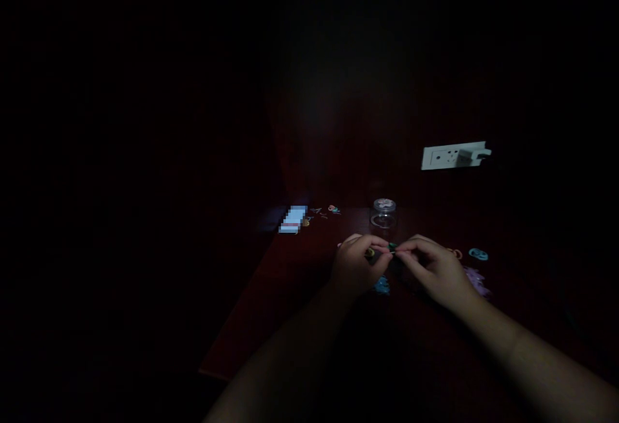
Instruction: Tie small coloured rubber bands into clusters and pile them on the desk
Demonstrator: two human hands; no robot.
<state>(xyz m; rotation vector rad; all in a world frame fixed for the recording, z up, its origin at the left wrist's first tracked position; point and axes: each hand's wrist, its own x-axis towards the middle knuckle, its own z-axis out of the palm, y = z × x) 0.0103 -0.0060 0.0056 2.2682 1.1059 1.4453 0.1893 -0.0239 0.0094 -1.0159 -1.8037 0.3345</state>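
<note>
My left hand [360, 262] and my right hand [435, 268] meet fingertip to fingertip above the dark red table. Both pinch a small, thin, pale piece [393, 253] stretched between them; its exact kind is too small and dim to tell. A bit of dark green [393, 245] shows just behind the fingertips. Under my left hand lies a pile of small blue pieces [381, 285], partly covered. Beside my right hand are a pile of purple pieces [476, 281], a light blue looped item [478, 254] and an orange looped item [455, 253], partly hidden.
A clear round jar with a lid [384, 213] stands beyond my hands. A lit, blurred-out screen [293, 219] lies at the left table edge, near several small loose pieces [319, 211]. A white wall socket [452, 156] holds a plug. The surroundings are very dark.
</note>
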